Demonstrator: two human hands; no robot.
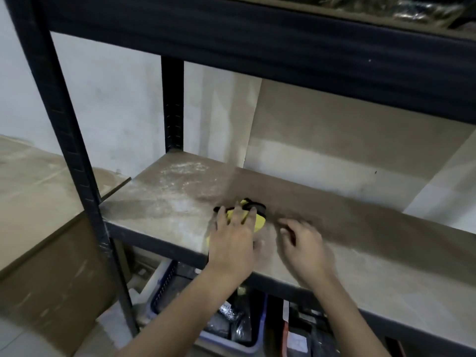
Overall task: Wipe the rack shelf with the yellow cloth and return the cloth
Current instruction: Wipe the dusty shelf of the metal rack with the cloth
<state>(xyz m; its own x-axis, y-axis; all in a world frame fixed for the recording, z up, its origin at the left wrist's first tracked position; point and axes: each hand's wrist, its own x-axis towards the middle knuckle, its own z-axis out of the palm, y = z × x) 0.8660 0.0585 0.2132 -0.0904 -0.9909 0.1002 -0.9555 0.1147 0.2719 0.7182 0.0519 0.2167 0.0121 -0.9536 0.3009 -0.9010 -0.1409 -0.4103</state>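
Two hands over dusty rack shelf (164, 202) | left hand (233, 240) flat, fingers spread, pressing yellow cloth (257, 220) near front edge | right hand (302, 243) beside, fingers loosely bent, holding nothing

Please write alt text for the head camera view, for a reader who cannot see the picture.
A person's left hand presses a yellow cloth flat on a dusty shelf of a black metal rack. The right hand hovers beside it with loosely curled fingers, holding nothing. Bins of clutter sit on the level below.
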